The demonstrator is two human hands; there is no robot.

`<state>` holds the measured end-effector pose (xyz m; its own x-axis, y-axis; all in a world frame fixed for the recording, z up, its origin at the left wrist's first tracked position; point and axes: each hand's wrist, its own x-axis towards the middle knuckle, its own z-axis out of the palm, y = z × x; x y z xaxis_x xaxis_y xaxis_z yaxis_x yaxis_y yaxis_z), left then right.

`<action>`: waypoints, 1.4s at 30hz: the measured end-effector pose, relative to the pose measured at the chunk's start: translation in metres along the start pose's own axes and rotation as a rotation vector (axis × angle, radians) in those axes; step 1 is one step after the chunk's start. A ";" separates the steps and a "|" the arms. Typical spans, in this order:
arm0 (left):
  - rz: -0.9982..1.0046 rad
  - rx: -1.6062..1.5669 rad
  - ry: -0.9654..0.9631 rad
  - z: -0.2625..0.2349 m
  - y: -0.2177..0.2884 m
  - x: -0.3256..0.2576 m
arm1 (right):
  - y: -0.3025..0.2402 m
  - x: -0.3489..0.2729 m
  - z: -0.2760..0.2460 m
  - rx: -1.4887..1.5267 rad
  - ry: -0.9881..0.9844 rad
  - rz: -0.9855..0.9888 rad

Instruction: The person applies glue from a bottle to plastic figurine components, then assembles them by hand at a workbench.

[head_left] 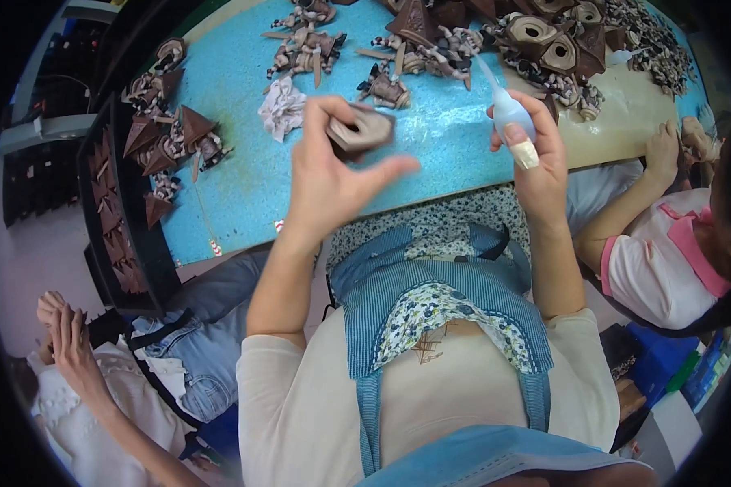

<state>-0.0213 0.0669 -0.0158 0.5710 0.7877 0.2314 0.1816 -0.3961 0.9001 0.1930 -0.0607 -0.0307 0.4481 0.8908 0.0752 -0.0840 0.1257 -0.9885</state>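
Observation:
My left hand (326,174) holds a hollow, brown, six-sided piece (369,135) by its curled fingers. Its pale face has a dark hole in it, and the thumb of that hand stretches away from the piece, slightly blurred. In my right hand (542,166) is a pale, soft squeeze bottle (508,112) with a long thin nozzle tilted up and to the left. A cream-coloured wrap (525,155) covers the tip of my right thumb. Both hands are above the near part of the blue table (439,166). Beside the left hand lies a crumpled whitish tissue (282,109).
Several small figures (307,53) lie along the far side. Brown hexagonal pieces (559,53) and a heap of small parts (654,53) are at far right. Pyramid-shaped brown pieces (195,126) lie left, by a black tray (134,264). Other people sit on both sides.

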 end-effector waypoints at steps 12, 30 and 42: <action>-0.356 -0.792 -0.188 0.029 0.019 -0.051 | -0.069 -0.027 0.000 -0.627 -0.256 -0.340; -0.322 -0.702 -0.286 0.031 0.021 -0.052 | -0.096 -0.027 0.023 -0.915 -0.332 -0.575; -0.403 -0.192 -0.284 0.010 0.035 -0.045 | -0.030 -0.008 -0.006 -0.035 0.038 -0.029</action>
<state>-0.0322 0.0128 0.0017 0.6853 0.6904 -0.2319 0.2968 0.0259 0.9546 0.1973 -0.0740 -0.0020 0.4835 0.8697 0.0997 -0.0393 0.1354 -0.9900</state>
